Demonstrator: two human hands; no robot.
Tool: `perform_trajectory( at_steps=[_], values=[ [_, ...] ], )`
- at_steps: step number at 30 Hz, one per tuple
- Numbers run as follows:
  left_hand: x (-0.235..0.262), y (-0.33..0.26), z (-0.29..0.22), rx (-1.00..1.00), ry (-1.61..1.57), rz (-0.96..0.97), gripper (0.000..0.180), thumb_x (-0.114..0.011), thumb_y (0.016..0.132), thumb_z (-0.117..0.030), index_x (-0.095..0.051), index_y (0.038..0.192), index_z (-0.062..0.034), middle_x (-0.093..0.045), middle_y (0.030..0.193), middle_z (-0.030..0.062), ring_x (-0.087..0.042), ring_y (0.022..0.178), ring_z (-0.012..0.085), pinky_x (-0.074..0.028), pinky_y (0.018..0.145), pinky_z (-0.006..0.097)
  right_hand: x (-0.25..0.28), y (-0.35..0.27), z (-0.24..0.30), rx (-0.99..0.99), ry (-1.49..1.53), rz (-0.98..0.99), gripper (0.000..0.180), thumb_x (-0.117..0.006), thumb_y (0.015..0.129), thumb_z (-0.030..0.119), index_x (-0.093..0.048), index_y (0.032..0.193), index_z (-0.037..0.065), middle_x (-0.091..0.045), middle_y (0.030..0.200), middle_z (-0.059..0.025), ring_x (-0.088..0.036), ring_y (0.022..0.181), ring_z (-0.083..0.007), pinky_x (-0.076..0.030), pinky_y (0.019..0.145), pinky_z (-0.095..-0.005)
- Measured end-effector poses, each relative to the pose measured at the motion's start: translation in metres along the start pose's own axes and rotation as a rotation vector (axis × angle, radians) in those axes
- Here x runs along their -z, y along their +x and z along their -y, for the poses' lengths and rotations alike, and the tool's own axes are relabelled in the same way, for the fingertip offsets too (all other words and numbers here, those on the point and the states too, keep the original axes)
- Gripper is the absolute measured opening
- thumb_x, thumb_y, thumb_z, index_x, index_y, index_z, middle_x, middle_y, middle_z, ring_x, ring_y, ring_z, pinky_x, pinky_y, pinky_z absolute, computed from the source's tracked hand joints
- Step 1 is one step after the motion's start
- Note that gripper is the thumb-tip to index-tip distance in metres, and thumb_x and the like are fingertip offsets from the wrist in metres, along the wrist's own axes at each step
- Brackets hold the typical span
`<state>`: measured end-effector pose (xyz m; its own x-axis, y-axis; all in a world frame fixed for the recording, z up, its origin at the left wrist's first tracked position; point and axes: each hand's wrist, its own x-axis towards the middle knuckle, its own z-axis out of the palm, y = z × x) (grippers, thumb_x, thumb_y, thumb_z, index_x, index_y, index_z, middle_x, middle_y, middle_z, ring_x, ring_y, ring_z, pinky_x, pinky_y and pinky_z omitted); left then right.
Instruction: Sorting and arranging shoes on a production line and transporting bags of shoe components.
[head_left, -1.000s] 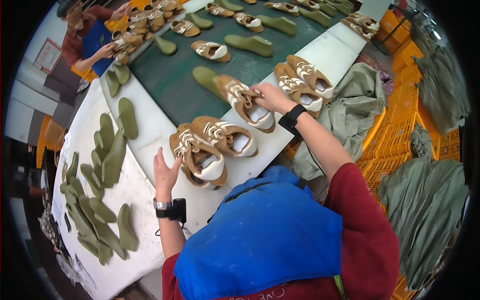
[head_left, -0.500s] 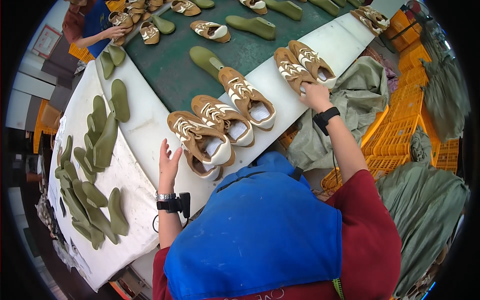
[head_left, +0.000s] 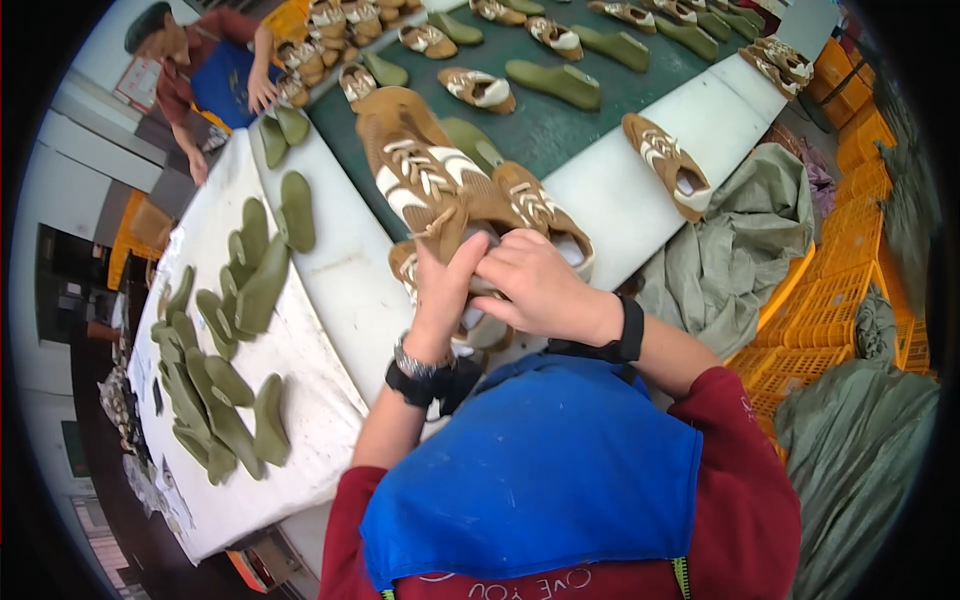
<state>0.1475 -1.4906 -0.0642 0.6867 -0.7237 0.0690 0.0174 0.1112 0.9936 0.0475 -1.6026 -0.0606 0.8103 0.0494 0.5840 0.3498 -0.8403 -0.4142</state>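
Observation:
A brown sneaker with white stripes and laces [head_left: 412, 165] is raised in front of me, its toe pointing away. Its collar and heel end are gripped by my left hand [head_left: 442, 295], thumb up at the opening. From the right, my right hand [head_left: 550, 285] closes its fingers at the same opening; its fingertips are partly hidden. Behind and below my hands, other matching sneakers [head_left: 540, 208] stand on the white table border, partly covered. One lone sneaker [head_left: 668, 165] lies farther right on that border.
Green shoe lasts [head_left: 262, 290] lie on the white-covered table at left. More sneakers and lasts [head_left: 555, 84] rest on the green surface [head_left: 600, 120]. A co-worker [head_left: 215, 60] stands at far left. Orange crates [head_left: 800, 340] and grey-green cloth [head_left: 740, 240] are at right.
My right hand has brought one sneaker from the right-hand pair over to the middle. My left hand has moved from free beside the row onto that sneaker.

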Motion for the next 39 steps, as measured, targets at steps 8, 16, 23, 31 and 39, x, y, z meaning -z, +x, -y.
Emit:
perform_trajectory(
  at_steps=[8,16,23,31,39],
  values=[
    [0.012,-0.024,-0.008,-0.058,0.180,-0.087,0.061,-0.048,0.082,-0.010,-0.019,0.135,0.0004,-0.044,0.121,0.0132,-0.047,0.108,0.0196,-0.038,0.094,0.030,0.018,0.019,-0.009,-0.220,0.032,-0.112,0.050,-0.065,0.066,0.005,-0.053,0.115,0.008,-0.057,0.096,-0.0126,-0.057,0.089,-0.0292,-0.048,0.074,-0.0346],
    [0.046,-0.004,-0.021,-0.063,0.376,-0.065,0.065,-0.050,0.078,0.002,-0.021,0.136,-0.0059,-0.042,0.124,0.0156,-0.052,0.105,0.0209,-0.049,0.081,0.029,0.001,0.040,-0.017,-0.219,0.136,-0.341,0.037,-0.056,0.069,0.001,-0.049,0.105,0.007,-0.060,0.082,-0.0137,-0.060,0.070,-0.0295,-0.049,0.061,-0.0372],
    [0.090,-0.015,-0.013,-0.027,0.379,-0.220,0.049,-0.050,0.077,0.000,-0.037,0.124,-0.0050,-0.057,0.102,0.0123,-0.058,0.075,0.0133,-0.047,0.061,0.024,0.022,0.017,-0.025,-0.447,0.675,-0.330,0.041,-0.058,0.082,0.002,-0.046,0.121,0.004,-0.060,0.096,-0.0079,-0.058,0.085,-0.0121,-0.047,0.078,-0.0261],
    [0.247,0.061,-0.034,-0.110,0.355,-0.862,0.053,-0.057,0.084,-0.025,-0.036,0.125,0.0022,-0.055,0.088,0.0078,-0.052,0.076,0.0176,-0.044,0.064,0.030,0.076,-0.182,-0.196,-0.794,-0.300,-0.315,0.036,-0.058,0.079,0.004,-0.051,0.115,0.002,-0.058,0.106,-0.0170,-0.057,0.092,-0.0299,-0.045,0.080,-0.0363],
    [0.111,0.012,0.043,0.092,0.774,0.122,0.034,-0.058,0.082,-0.023,-0.059,0.108,-0.0025,-0.065,0.096,0.0143,-0.062,0.090,0.0233,-0.048,0.081,0.033,0.090,-0.231,-0.262,-1.249,-0.491,-0.082,0.071,-0.070,0.067,0.013,-0.038,0.130,0.012,-0.054,0.112,-0.0226,-0.054,0.101,-0.0374,-0.045,0.084,-0.0425]
  ],
)
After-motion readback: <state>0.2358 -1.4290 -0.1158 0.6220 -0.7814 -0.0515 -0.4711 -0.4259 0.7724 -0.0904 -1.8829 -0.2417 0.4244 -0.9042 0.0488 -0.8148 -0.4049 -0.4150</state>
